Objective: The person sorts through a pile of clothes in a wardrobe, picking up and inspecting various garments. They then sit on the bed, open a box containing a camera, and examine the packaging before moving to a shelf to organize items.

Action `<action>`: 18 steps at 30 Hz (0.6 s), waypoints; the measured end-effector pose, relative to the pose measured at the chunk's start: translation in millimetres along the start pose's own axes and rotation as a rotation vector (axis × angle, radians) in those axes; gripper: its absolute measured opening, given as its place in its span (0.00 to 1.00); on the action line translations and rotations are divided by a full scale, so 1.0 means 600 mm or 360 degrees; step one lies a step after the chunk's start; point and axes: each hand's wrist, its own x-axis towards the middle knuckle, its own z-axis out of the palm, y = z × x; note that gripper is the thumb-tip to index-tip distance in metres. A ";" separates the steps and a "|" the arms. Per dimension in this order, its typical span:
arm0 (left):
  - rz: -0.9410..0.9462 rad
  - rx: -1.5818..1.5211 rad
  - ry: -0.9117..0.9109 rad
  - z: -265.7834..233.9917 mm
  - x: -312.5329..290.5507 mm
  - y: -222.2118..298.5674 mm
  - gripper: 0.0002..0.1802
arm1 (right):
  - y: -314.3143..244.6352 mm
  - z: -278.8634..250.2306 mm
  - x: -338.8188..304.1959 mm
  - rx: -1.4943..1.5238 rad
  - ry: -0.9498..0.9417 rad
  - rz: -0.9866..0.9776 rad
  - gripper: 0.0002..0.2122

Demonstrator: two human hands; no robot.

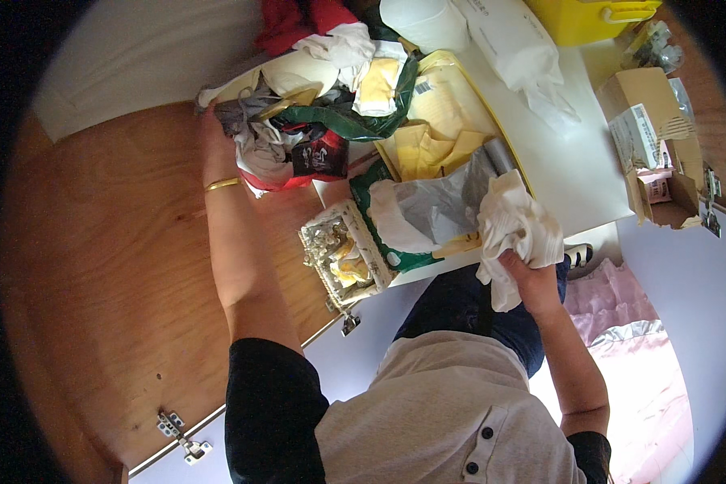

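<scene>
My right hand (531, 282) is closed around a bunched white ribbed cloth (520, 230), held near the shelf's front edge. At the far left, my left hand (217, 123) reaches to the edge of a heap of fabrics and bags; its fingers are hard to make out. Beside it are grey fabric (246, 109) and a red and black printed bag (319, 155). A dark green plastic bag (363, 123) curls over the heap. To its right, a yellow-rimmed tray (498, 113) bears yellow packets (436, 149) and a crumpled grey plastic bag (452, 202).
A white woven basket (371, 254) with small items stands at the near edge. Farther back are a white plastic bag (516, 48) and a yellow box (593, 20). An opened cardboard box (657, 145) sits at right. Hinged wooden doors (137, 266) stand open at left.
</scene>
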 end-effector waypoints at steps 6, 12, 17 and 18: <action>0.0146 0.0122 0.0196 -0.017 0.015 0.037 0.18 | -0.006 0.001 -0.002 0.0010 -0.0003 -0.0009 0.21; 0.0242 0.0213 -0.0149 0.015 -0.012 0.050 0.24 | 0.000 0.000 -0.007 -0.0013 0.0036 0.0050 0.21; 0.0838 0.0811 -0.0524 0.121 -0.173 0.051 0.30 | -0.002 -0.002 -0.008 -0.0027 0.0036 -0.0014 0.21; 0.0894 0.1008 -0.0694 0.147 -0.209 0.056 0.30 | -0.001 -0.004 -0.006 -0.0024 0.0043 -0.0021 0.21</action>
